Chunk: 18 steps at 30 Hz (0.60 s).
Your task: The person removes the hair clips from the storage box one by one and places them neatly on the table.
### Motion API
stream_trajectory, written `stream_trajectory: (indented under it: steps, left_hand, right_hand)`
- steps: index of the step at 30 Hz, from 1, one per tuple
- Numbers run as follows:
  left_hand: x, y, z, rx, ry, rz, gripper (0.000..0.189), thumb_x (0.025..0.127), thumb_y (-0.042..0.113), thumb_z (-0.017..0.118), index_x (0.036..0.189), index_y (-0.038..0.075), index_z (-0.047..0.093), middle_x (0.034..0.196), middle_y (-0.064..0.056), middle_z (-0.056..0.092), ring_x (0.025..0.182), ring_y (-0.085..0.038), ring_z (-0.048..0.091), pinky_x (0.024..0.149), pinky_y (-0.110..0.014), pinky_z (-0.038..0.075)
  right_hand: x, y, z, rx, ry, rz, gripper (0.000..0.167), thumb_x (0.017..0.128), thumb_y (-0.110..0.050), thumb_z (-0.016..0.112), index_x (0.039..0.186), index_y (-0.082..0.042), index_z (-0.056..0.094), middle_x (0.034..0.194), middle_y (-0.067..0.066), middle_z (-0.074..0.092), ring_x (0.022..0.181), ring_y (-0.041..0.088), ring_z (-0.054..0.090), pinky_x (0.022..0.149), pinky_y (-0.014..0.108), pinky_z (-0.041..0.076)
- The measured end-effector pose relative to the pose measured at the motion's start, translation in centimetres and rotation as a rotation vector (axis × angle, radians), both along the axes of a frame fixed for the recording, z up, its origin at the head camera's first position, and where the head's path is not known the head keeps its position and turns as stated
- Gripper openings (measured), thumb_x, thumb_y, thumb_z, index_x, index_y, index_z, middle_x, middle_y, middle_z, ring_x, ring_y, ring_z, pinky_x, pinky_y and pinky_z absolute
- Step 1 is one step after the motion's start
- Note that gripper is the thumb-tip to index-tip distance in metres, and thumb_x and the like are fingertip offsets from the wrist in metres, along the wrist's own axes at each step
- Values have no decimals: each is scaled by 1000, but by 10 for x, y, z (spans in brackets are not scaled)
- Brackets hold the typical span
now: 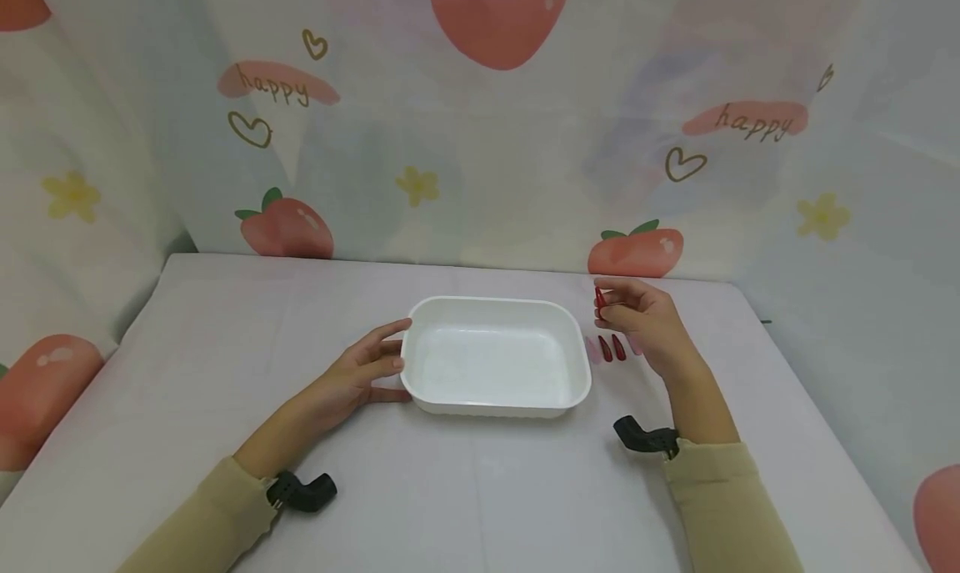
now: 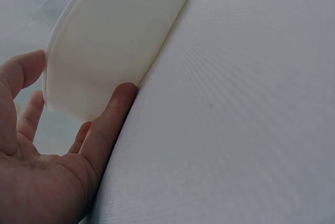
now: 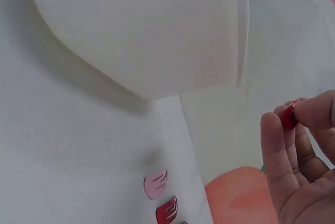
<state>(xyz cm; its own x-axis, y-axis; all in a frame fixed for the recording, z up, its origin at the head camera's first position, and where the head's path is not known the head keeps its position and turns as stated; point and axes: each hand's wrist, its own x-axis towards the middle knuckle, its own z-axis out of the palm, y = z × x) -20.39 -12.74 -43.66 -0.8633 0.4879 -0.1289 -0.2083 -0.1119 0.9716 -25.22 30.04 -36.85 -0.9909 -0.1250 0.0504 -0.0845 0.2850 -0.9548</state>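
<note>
A white rectangular tray (image 1: pixel 495 356) stands on the table with a bare inside. At its left end my left hand (image 1: pixel 365 367) touches the rim and outer wall with spread fingers; in the left wrist view, one fingertip lies low against the wall (image 2: pixel 99 51). Beyond the tray's right end my right hand (image 1: pixel 641 314) is raised and pinches a red snap hair clip (image 3: pixel 289 116) between thumb and fingers. Below that hand, several more snap clips lie in a row, among them a pink clip (image 3: pixel 156 184) and a red clip (image 3: pixel 167 210).
White cloth covers the table (image 1: pixel 487 490). A printed fabric backdrop (image 1: pixel 510 156) with fruit, hearts and lettering rises behind the far edge. Each wrist carries a black camera mount, such as the right one (image 1: pixel 645 436).
</note>
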Motion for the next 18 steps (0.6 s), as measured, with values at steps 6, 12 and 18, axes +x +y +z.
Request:
stream_trajectory:
  steps: [6,12,18]
  left_hand:
    - [0,0,-1,6,9,-2,65,100,13,59,157,22,29,154,-18,34,128,-36,51,93,-55,54]
    - [1,0,0,7,5,-8,64,101,14,58,157,22,28,153,-18,34,127,-36,52,94,-55,54]
    - [1,0,1,6,-1,-6,64,101,13,57,157,21,27,153,-18,34,128,-36,52,94,-55,54]
  right_hand:
    - [-3,5,-4,45,-53,-27,38,99,-10,58,136,-7,55,106,10,56,89,13,66,83,27,59]
    - [-3,6,-7,53,-104,-45,40,100,-11,57,139,-7,53,109,11,54,90,13,66,83,25,59]
    - [-4,8,-10,64,-115,-57,40,100,-11,55,140,-6,52,109,12,54,91,14,65,84,25,59]
